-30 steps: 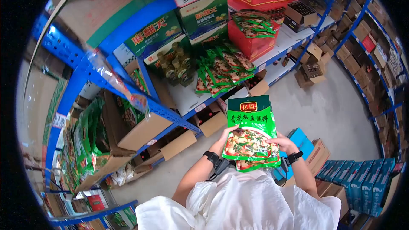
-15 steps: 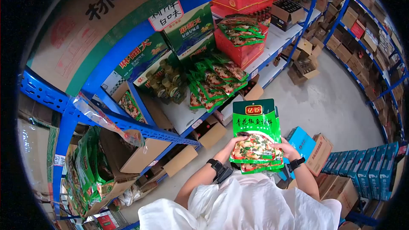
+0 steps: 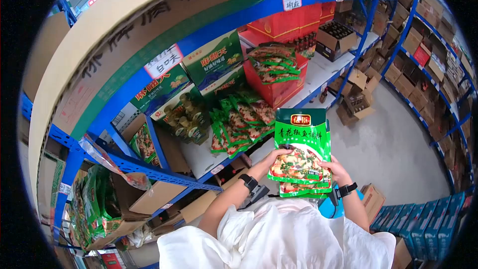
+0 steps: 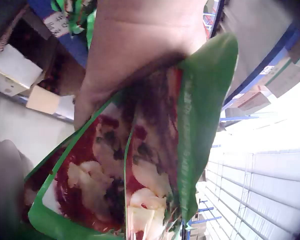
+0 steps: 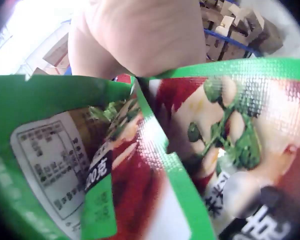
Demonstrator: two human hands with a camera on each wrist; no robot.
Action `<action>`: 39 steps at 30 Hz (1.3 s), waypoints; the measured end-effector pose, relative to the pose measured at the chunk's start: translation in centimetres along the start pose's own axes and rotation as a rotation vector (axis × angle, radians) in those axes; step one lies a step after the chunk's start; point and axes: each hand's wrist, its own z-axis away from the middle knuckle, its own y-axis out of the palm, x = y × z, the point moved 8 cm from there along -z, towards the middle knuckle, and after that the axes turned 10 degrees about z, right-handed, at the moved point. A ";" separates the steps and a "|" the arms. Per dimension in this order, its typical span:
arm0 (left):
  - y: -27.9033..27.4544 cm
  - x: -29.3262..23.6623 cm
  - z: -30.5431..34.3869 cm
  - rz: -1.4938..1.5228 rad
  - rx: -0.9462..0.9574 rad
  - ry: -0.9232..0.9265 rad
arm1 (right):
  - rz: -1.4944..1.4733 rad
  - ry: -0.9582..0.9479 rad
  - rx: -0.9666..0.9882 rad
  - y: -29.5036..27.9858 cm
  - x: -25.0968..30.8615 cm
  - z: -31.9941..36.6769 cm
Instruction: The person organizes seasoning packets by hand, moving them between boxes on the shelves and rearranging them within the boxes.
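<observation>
On the left, piled green packets point(image 3: 241, 127) lie on a shelf point(image 3: 195, 156), ahead of the left hand point(image 3: 271, 161) and nearer it than the right. That hand pinches the held packets point(image 3: 300, 145) (long axis pointing away from the body); the right hand point(image 3: 337, 170) pinches their right edge.

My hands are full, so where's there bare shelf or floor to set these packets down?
Widest for the held packets is the grey floor, between the open cartons and teal boxes. The white shelf shows a bare strip between the red box and bottle carton, and a smaller patch before the jars. It's crowded where the packet pile sits beside those jars.
</observation>
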 end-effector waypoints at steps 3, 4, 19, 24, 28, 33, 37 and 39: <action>4.2 -3.2 -2.1 0.017 -0.023 0.042 | 0.056 -0.054 0.002 -2.3 5.7 -1.8; 5.8 -4.3 -3.0 0.031 0.016 0.077 | 0.070 -0.074 0.014 -3.3 7.5 -2.6; 21.4 -14.7 -9.5 0.013 0.068 0.346 | 0.182 -0.113 0.298 -9.1 29.6 -8.4; 24.1 -20.0 -6.0 0.021 0.057 0.526 | 0.230 -0.140 0.424 -5.3 34.3 -12.3; 22.7 -25.1 -4.0 0.027 -0.010 0.623 | 0.248 -0.192 0.513 -0.7 37.0 -16.8; 21.1 -29.8 -1.1 0.013 -0.288 0.753 | 0.290 -0.135 0.601 2.8 38.3 -23.6; 18.1 -32.4 -1.8 0.036 -0.381 0.815 | 0.347 -0.105 0.707 5.2 39.2 -27.5; 18.9 -33.0 -1.3 0.032 -0.483 0.853 | 0.401 -0.126 0.765 5.2 39.3 -30.6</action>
